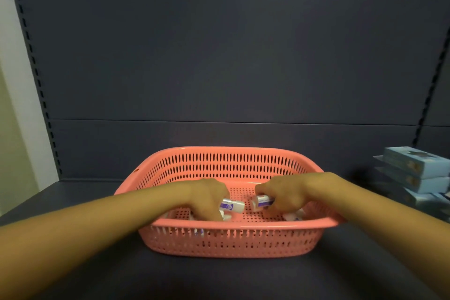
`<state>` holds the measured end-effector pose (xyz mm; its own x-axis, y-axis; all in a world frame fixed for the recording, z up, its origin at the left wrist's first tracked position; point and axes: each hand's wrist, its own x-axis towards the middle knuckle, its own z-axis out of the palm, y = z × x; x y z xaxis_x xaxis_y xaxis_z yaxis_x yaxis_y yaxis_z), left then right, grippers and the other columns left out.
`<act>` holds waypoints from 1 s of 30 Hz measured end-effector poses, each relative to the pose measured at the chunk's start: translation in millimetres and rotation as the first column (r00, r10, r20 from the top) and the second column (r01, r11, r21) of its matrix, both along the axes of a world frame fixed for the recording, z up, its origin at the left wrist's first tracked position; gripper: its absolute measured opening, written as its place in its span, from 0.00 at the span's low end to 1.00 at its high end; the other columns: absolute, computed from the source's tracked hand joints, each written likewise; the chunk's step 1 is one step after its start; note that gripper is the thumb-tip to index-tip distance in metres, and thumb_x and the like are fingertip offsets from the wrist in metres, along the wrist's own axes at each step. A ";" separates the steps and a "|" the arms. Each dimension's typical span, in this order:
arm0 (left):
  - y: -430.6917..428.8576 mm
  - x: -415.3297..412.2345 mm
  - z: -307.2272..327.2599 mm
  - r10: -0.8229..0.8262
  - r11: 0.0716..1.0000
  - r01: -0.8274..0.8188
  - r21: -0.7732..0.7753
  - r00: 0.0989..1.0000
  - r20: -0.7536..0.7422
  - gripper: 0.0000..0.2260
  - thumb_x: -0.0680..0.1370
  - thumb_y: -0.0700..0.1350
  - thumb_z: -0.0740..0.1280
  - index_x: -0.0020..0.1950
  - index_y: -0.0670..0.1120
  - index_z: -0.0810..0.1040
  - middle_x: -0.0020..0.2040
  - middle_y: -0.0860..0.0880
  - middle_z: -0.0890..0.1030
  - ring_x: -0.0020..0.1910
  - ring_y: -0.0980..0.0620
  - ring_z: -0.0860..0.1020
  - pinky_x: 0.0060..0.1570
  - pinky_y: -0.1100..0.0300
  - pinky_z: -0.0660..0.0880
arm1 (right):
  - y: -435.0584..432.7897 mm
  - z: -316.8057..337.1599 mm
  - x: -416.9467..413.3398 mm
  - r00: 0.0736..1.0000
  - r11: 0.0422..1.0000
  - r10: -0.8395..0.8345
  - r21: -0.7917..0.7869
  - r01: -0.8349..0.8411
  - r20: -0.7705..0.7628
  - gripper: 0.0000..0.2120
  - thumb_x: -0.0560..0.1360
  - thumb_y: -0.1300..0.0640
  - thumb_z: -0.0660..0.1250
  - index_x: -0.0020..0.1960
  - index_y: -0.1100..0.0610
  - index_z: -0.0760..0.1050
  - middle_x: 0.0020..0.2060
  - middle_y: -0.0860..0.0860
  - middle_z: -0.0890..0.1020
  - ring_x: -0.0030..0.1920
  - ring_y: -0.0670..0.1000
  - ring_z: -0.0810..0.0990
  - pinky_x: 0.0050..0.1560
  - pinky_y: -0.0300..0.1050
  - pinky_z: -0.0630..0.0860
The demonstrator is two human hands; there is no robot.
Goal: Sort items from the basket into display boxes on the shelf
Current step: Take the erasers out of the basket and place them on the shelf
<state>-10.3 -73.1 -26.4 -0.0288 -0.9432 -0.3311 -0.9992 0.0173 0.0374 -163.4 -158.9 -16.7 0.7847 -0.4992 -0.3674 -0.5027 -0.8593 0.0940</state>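
Basket of pink slotted plastic sits on the dark shelf, in front of the grey back panel. Both hands reach down inside it. The left hand curls its fingers round a small white-and-purple tube; the right hand grips a second white-and-purple tube, the two just apart over the basket floor. More white pieces lie under the hands, partly hidden. Pale blue display boxes stand stacked at the right edge of the shelf.

head camera sits close above the pink basket, tilted forward and down, facing the shelf back panel behind it.
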 end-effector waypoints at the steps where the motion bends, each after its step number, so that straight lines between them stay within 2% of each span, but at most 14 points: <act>1: 1.4 0.0 1.3 -0.009 1.000 0.009 0.004 0.999 -0.033 0.05 0.74 0.44 0.66 0.45 0.45 0.72 0.32 0.52 0.70 0.29 0.55 0.67 0.27 0.64 0.64 | 0.7 1.6 -0.6 1.000 1.000 -0.008 0.000 0.008 0.015 0.07 0.78 0.53 0.61 0.54 0.53 0.67 0.57 0.54 0.77 0.48 0.50 0.71 0.49 0.43 0.67; 4: 1.0 4.6 4.3 -0.007 1.000 0.007 -0.001 0.987 -0.161 0.03 0.74 0.41 0.66 0.44 0.46 0.73 0.33 0.53 0.72 0.28 0.57 0.69 0.25 0.68 0.67 | 3.4 7.7 -3.4 0.997 0.999 -0.027 -0.037 0.030 0.078 0.05 0.78 0.55 0.61 0.48 0.51 0.65 0.56 0.54 0.77 0.48 0.50 0.71 0.48 0.43 0.66; 6: -1.0 9.6 7.2 0.023 1.000 -0.025 -0.007 0.967 -0.254 0.06 0.72 0.38 0.67 0.40 0.48 0.72 0.33 0.52 0.75 0.27 0.57 0.72 0.26 0.67 0.68 | 5.8 12.6 -7.6 0.988 0.996 -0.052 -0.068 0.062 0.143 0.06 0.77 0.55 0.62 0.45 0.51 0.65 0.54 0.54 0.78 0.48 0.51 0.72 0.47 0.42 0.66; 8: -2.4 12.2 12.9 0.032 0.999 -0.039 -0.013 0.939 -0.342 0.08 0.71 0.35 0.67 0.39 0.47 0.73 0.31 0.50 0.76 0.24 0.57 0.72 0.23 0.67 0.68 | 6.7 17.9 -14.8 0.973 0.989 -0.089 -0.093 0.111 0.214 0.04 0.77 0.54 0.62 0.49 0.53 0.68 0.52 0.53 0.77 0.50 0.52 0.74 0.47 0.42 0.66; 12: -9.8 5.4 30.4 -0.019 0.990 -0.045 -0.135 0.898 -0.439 0.07 0.70 0.33 0.67 0.39 0.45 0.74 0.28 0.48 0.76 0.22 0.54 0.74 0.23 0.67 0.69 | 12.0 33.7 -38.2 0.915 0.956 -0.200 -0.137 0.261 0.350 0.09 0.77 0.52 0.63 0.55 0.53 0.72 0.55 0.53 0.79 0.54 0.55 0.77 0.49 0.42 0.69; 15: -19.1 -13.8 44.4 -0.085 0.979 -0.012 -0.203 0.885 -0.458 0.07 0.68 0.34 0.69 0.37 0.46 0.74 0.29 0.48 0.78 0.25 0.53 0.76 0.26 0.65 0.72 | 20.2 46.7 -65.6 0.875 0.921 -0.269 -0.159 0.356 0.402 0.12 0.77 0.52 0.63 0.58 0.55 0.72 0.56 0.54 0.79 0.57 0.56 0.76 0.49 0.42 0.68; 19: -29.9 -54.9 61.9 -0.181 0.965 0.063 -0.255 0.865 -0.469 0.10 0.68 0.34 0.69 0.34 0.47 0.73 0.26 0.49 0.77 0.23 0.53 0.76 0.25 0.64 0.72 | 32.7 59.5 -114.6 0.829 0.884 -0.343 -0.147 0.444 0.442 0.06 0.76 0.51 0.64 0.49 0.52 0.70 0.50 0.54 0.78 0.48 0.55 0.74 0.46 0.43 0.68; 21: -35.8 -85.8 69.7 -0.248 0.952 0.124 -0.280 0.848 -0.468 0.10 0.68 0.33 0.68 0.33 0.47 0.73 0.26 0.49 0.76 0.23 0.53 0.74 0.23 0.64 0.71 | 41.8 66.2 -146.4 0.805 0.860 -0.375 -0.150 0.487 0.460 0.07 0.76 0.50 0.64 0.47 0.52 0.67 0.47 0.53 0.76 0.46 0.54 0.73 0.45 0.43 0.67; 24: -40.9 -144.1 79.8 -0.339 0.924 0.212 -0.317 0.836 -0.432 0.07 0.68 0.34 0.68 0.36 0.45 0.74 0.27 0.49 0.76 0.24 0.51 0.73 0.24 0.63 0.69 | 52.9 73.9 -204.4 0.763 0.815 -0.407 -0.178 0.551 0.502 0.10 0.77 0.49 0.64 0.51 0.55 0.71 0.48 0.54 0.77 0.48 0.55 0.75 0.46 0.44 0.67; 26: -43.1 -176.8 84.2 -0.368 0.911 0.224 -0.346 0.821 -0.436 0.06 0.68 0.35 0.69 0.39 0.44 0.75 0.30 0.47 0.77 0.25 0.51 0.74 0.26 0.63 0.71 | 56.0 75.6 -237.9 0.737 0.781 -0.432 -0.193 0.594 0.519 0.12 0.77 0.49 0.63 0.55 0.57 0.72 0.48 0.52 0.76 0.50 0.55 0.74 0.45 0.43 0.65; 30: -51.1 -260.4 91.9 -0.433 0.880 0.270 -0.392 0.795 -0.425 0.05 0.69 0.35 0.69 0.41 0.42 0.75 0.32 0.44 0.78 0.27 0.50 0.76 0.26 0.63 0.73 | 67.2 78.4 -324.0 0.692 0.713 -0.494 -0.211 0.669 0.527 0.10 0.77 0.49 0.63 0.53 0.56 0.71 0.49 0.54 0.76 0.46 0.53 0.70 0.43 0.42 0.63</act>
